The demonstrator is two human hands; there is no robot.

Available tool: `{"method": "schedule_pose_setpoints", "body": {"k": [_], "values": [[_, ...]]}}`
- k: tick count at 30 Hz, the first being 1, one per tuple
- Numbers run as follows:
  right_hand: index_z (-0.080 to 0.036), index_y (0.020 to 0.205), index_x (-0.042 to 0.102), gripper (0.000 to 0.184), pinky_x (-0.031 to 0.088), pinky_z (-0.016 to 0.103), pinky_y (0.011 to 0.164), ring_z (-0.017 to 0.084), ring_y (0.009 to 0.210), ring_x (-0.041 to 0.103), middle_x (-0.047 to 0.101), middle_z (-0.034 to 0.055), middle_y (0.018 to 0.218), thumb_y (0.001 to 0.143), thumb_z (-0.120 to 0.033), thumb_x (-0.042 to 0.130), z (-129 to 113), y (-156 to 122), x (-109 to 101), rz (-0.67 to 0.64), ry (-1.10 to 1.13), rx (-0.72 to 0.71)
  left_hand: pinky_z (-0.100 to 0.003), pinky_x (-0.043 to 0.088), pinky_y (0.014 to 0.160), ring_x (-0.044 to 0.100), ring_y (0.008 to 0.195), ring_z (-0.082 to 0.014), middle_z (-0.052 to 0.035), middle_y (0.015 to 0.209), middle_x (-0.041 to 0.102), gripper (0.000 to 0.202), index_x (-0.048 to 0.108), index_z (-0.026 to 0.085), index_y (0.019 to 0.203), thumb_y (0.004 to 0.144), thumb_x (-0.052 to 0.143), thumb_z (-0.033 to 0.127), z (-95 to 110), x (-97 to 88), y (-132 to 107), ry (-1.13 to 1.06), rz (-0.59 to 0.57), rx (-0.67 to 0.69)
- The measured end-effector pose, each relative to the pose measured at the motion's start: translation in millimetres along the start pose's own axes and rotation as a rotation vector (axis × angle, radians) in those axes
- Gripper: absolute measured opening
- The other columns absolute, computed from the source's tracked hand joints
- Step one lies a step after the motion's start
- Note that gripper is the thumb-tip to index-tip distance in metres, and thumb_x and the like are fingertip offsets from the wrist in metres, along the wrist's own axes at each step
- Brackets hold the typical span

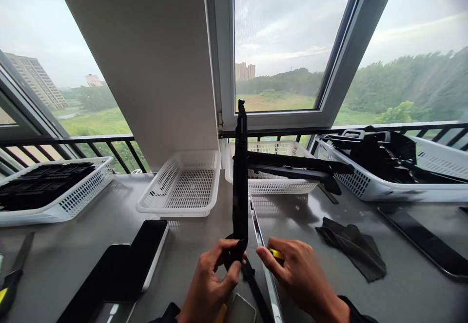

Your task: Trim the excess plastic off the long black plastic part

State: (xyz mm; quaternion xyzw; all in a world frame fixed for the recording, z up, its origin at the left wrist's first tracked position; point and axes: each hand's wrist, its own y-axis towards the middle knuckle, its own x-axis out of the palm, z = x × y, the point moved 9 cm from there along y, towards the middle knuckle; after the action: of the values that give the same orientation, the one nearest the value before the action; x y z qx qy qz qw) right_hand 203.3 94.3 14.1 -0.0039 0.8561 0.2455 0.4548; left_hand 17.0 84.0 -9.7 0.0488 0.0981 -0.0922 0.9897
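My left hand (215,279) pinches the lower end of a long, narrow black plastic part (240,181), which stands upright in front of me. More black strip hangs below those fingers. My right hand (298,269) is closed around a yellow-handled tool (277,254); only a bit of yellow shows, and its working end is hidden. Between the hands runs a shiny silver strip (261,240), slanting toward me. Beneath my left hand lies a small grey rectangular piece (241,309), partly covered.
White baskets line the back: one with black parts (87,199), one bare (177,208), one with long black pieces (292,167), another heaped (391,152). Glossy black panels (127,264), a knife (16,274), dark cloth (353,247) and a black strip (424,242) lie on the grey table.
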Motion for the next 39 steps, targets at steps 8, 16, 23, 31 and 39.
{"method": "schedule_pose_setpoints", "body": {"k": [8, 16, 23, 31, 39], "values": [[-0.022, 0.061, 0.043, 0.071, 0.024, 0.027, 0.055, 0.01, 0.047, 0.042, 0.048, -0.0051, 0.05, 0.11, -0.073, 0.038, 4, 2, -7, 0.036, 0.024, 0.02, -0.032, 0.061, 0.089, 0.08, 0.093, -0.023, -0.0067, 0.102, 0.086, 0.022, 0.07, 0.022, 0.116, 0.097, 0.069, 0.031, 0, 4.6, -2, -0.146, -0.069, -0.031], [-0.021, 0.061, 0.044, 0.07, 0.023, 0.027, 0.055, 0.009, 0.047, 0.039, 0.047, -0.0056, 0.051, 0.11, -0.073, 0.04, 2, 0, 0, -0.023, 0.086, 0.021, -0.031, 0.061, 0.086, 0.077, 0.088, -0.0211, -0.0074, 0.101, 0.085, 0.029, 0.072, 0.021, 0.117, 0.098, 0.073, 0.043, -9, 4.4, 0, -0.304, -0.057, -0.02], [-0.022, 0.065, 0.052, 0.064, 0.027, 0.027, 0.059, 0.013, 0.055, 0.052, 0.057, -0.0023, 0.059, 0.106, -0.071, 0.049, 0, -1, 1, -0.075, 0.087, 0.047, -0.034, 0.062, 0.087, 0.079, 0.093, -0.0239, -0.0068, 0.099, 0.084, 0.033, 0.071, 0.019, 0.12, 0.1, 0.071, 0.046, 1, -6.6, 2, -0.282, -0.004, -0.018], [-0.022, 0.066, 0.054, 0.063, 0.028, 0.027, 0.06, 0.014, 0.058, 0.053, 0.059, -0.0014, 0.061, 0.106, -0.071, 0.049, 2, -1, 4, -0.089, 0.138, 0.097, -0.031, 0.062, 0.084, 0.077, 0.087, -0.0208, -0.0035, 0.09, 0.082, 0.03, 0.071, 0.019, 0.118, 0.1, 0.071, 0.044, 7, -10.5, 4, -0.265, 0.011, 0.006], [-0.022, 0.066, 0.054, 0.062, 0.028, 0.027, 0.06, 0.013, 0.058, 0.052, 0.058, -0.0024, 0.061, 0.104, -0.07, 0.054, 2, 0, 0, -0.092, 0.112, 0.054, -0.033, 0.063, 0.086, 0.08, 0.09, -0.0228, -0.0065, 0.099, 0.085, 0.034, 0.072, 0.019, 0.119, 0.099, 0.071, 0.047, 8, -12.2, 5, -0.262, 0.017, -0.015]]}}
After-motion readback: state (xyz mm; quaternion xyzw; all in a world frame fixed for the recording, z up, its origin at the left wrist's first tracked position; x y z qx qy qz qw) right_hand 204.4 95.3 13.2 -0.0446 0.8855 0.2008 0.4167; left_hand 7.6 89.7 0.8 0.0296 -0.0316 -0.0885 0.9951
